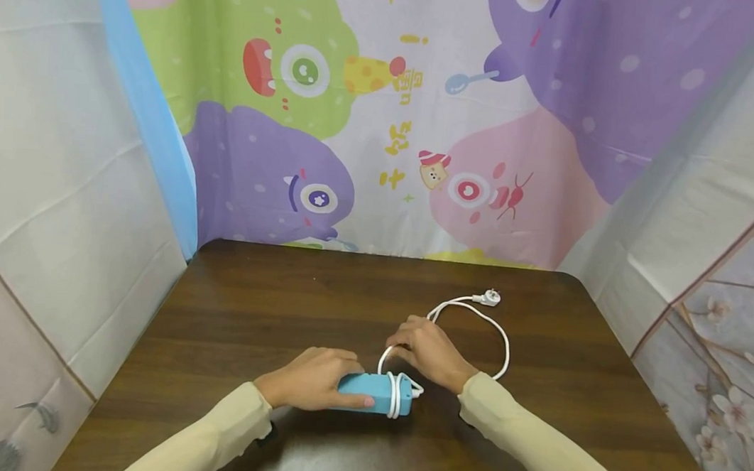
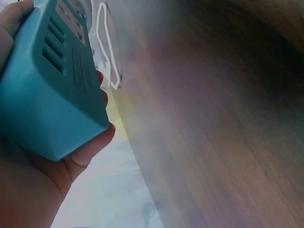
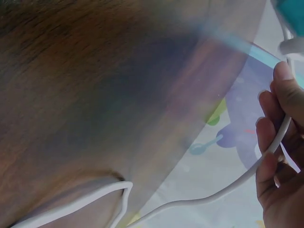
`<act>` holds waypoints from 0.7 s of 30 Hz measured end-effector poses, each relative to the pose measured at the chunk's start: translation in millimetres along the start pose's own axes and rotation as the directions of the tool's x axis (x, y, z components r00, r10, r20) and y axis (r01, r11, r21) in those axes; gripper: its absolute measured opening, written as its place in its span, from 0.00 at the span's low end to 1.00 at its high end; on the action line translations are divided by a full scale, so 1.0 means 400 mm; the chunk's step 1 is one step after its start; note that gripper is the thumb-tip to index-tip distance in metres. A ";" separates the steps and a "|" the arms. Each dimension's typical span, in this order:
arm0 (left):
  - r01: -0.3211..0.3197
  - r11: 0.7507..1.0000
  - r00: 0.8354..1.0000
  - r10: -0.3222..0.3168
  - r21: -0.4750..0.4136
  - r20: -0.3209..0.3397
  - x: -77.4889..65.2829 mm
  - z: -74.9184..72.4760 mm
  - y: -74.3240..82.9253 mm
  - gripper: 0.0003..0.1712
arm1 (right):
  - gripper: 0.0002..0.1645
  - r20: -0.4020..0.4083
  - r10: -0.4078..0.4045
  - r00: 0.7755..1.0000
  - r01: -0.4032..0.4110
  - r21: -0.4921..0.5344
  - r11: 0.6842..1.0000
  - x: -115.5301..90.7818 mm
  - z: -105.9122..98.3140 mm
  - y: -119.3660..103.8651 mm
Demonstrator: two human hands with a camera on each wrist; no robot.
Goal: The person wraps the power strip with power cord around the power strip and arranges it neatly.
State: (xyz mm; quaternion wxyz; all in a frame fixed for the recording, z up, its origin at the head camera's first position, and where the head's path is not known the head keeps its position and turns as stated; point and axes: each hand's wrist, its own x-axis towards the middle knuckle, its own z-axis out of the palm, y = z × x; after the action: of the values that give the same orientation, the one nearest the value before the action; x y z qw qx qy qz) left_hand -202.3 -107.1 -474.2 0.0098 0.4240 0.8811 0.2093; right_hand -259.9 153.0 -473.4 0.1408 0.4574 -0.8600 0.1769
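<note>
My left hand [image 1: 318, 378] grips a blue power strip [image 1: 375, 393] by its left end, thumb along the near side. In the left wrist view the strip [image 2: 52, 95] shows slots and a socket face, with fingers wrapped round its far side. White cord [image 1: 394, 396] is wound about the strip's right end. Just above that end, my right hand [image 1: 431, 352] holds the cord, which runs across its curled fingers in the right wrist view [image 3: 237, 183]. The rest of the cord loops to the right on the table, ending in a white plug [image 1: 491, 297].
A dark brown wooden table [image 1: 271, 308] lies under both hands. Behind it hangs a curtain [image 1: 378, 214] with cartoon monsters, and pale fabric panels [image 1: 87, 142] stand at the sides.
</note>
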 end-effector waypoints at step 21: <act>0.260 0.948 0.958 -0.230 0.183 -0.172 0.007 0.019 -0.002 0.36 | 0.04 -0.093 0.116 0.989 -0.127 -0.126 0.984 0.011 -0.018 -0.055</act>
State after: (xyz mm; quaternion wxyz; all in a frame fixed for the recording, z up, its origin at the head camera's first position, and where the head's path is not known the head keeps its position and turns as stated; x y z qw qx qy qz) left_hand -203.2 -102.5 -481.1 -0.0734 0.2930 0.9420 0.1461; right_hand -243.4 141.6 -461.3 0.1961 0.3857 -0.8894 0.1474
